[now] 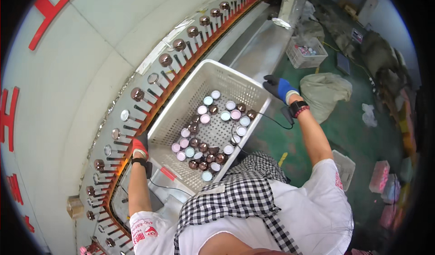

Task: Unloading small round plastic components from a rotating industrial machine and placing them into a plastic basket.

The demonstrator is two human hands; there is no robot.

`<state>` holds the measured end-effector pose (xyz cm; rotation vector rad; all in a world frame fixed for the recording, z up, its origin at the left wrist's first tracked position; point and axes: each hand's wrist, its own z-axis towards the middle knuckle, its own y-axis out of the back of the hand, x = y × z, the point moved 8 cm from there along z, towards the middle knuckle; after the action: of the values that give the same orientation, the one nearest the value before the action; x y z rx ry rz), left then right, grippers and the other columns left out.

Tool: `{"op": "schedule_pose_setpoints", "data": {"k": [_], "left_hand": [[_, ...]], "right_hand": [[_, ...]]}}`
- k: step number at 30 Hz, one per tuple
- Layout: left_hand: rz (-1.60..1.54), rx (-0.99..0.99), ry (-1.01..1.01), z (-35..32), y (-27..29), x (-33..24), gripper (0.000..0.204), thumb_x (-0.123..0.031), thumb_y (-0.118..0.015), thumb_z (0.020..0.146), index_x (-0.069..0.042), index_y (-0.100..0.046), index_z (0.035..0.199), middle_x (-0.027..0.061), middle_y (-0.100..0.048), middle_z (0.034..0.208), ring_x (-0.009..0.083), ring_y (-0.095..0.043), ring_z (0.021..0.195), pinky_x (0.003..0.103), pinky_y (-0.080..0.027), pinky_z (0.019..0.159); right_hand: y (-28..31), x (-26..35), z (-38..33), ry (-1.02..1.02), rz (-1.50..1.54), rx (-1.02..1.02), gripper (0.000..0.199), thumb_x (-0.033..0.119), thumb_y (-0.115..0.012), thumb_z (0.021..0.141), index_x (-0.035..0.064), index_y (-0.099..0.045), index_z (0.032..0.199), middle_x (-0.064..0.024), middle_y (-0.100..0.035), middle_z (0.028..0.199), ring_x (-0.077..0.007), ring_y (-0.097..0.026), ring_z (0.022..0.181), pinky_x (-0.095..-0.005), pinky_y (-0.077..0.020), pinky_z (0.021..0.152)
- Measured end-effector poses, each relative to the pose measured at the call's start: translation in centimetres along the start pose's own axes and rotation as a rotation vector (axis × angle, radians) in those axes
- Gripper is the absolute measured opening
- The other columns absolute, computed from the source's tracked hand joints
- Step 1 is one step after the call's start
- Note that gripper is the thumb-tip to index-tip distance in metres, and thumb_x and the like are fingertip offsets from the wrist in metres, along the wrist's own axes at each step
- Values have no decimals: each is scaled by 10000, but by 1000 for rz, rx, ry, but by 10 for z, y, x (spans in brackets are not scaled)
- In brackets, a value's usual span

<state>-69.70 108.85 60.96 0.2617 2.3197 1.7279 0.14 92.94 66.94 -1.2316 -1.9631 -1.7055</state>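
Observation:
A white perforated plastic basket (213, 65) is in front of me, tilted across the view. Inside lie several small round caps, some shiny brown and others showing pale pink, blue or white discs (205, 119). My left hand (141, 144), in a red and dark glove, is closed at the basket's left rim; its fingertips are partly hidden. On the far right corner is my right hand (280, 88), in a blue and dark glove, its fingers bent at the rim. A dark device with a cable is strapped to each wrist.
Along the left curves a conveyor line with upright spindles, many bearing shiny brown caps (165, 59). A metal ledge (258, 46) runs beside it. On the green floor at right are another basket (308, 55), a pale sack (325, 94) and pink packages (379, 175).

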Motion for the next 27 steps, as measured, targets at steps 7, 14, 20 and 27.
{"op": "schedule_pose_setpoints", "data": {"k": [7, 14, 20, 27], "left_hand": [[-405, -115, -92, -7, -3, 27, 252, -65, -541, 1018, -88, -717, 1196, 253, -766, 1106, 391, -773, 1009, 477, -602, 820], [-302, -61, -105, -6, -1, 32, 308, -29, -525, 1006, -87, -708, 1247, 251, -744, 1214, 393, -757, 1092, 460, -608, 877], [-138, -125, -176, -15, 4, 39, 321, -122, -464, 1074, -109, -681, 1310, 255, -740, 1220, 401, -741, 1137, 473, -590, 932], [-157, -233, -238, -44, 32, 20, 233, -148, -464, 1059, -33, -655, 1126, 295, -721, 1079, 460, -732, 1014, 509, -594, 811]], "right_hand": [[54, -24, -94, -185, -354, -266, 573, 425, -678, 991, 64, -668, 1435, -322, -714, 1283, -454, -686, 1244, -491, -558, 1030], [-45, 21, -89, -177, 2, -455, 538, 381, -598, 1015, 11, -653, 1402, -372, -694, 1247, -522, -664, 1214, -526, -537, 1020], [-63, 37, -74, -35, -72, -677, 452, 346, -722, 924, 7, -725, 1222, -339, -736, 1084, -524, -700, 1083, -558, -574, 882], [-54, 11, -44, -226, -274, -268, 455, 303, -788, 849, 44, -774, 1222, -268, -786, 1058, -435, -774, 991, -500, -592, 851]]}}
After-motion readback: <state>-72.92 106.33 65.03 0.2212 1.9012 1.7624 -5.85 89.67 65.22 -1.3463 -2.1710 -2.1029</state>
